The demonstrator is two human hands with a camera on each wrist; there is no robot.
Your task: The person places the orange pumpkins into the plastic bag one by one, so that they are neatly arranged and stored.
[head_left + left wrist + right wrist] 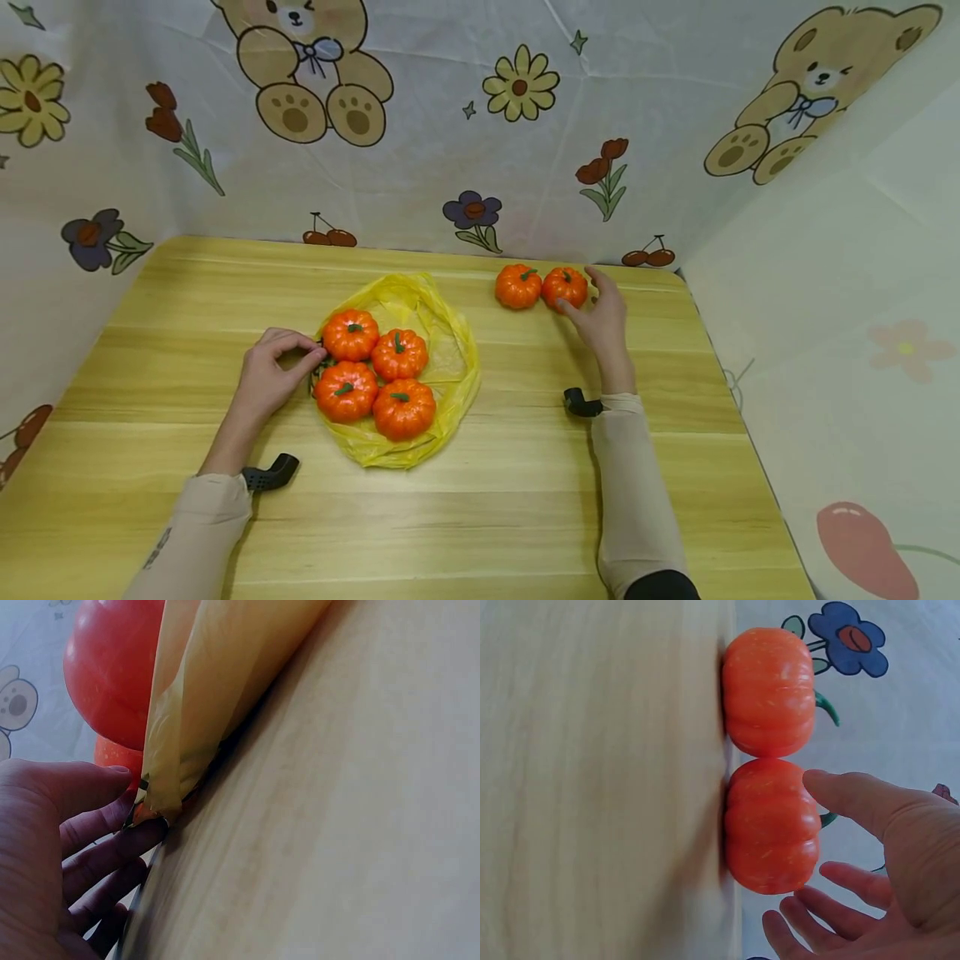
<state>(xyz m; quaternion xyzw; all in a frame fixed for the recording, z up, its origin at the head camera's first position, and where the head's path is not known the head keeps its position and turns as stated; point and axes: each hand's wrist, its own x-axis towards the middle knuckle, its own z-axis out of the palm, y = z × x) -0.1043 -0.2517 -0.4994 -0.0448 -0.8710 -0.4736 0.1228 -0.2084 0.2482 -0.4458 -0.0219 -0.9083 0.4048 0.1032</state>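
Several small orange toy pumpkins (pixel 401 354) with green stems sit grouped on the left part of a spread yellow plastic bag (pixel 452 367). At the bag's left rim my left hand (pixel 273 375) holds the edge between thumb and fingers; the left wrist view shows a dark-patterned bit of it at the fingertips. Near the table's back edge, two more pumpkins stand side by side, touching. My right hand (pixel 602 325) spreads thumb and fingers about the right-hand pumpkin (pixel 772 829), next to the other pumpkin (pixel 769 690). Whether the right fingertips touch it, I cannot tell.
The pumpkins and bag rest on a light wooden table (pixel 517 500). A white cloth (pixel 420 108) printed with bears and flowers hangs behind the table's back edge, with another pale printed cloth on the right. Each wrist carries a small black camera mount (pixel 272 473).
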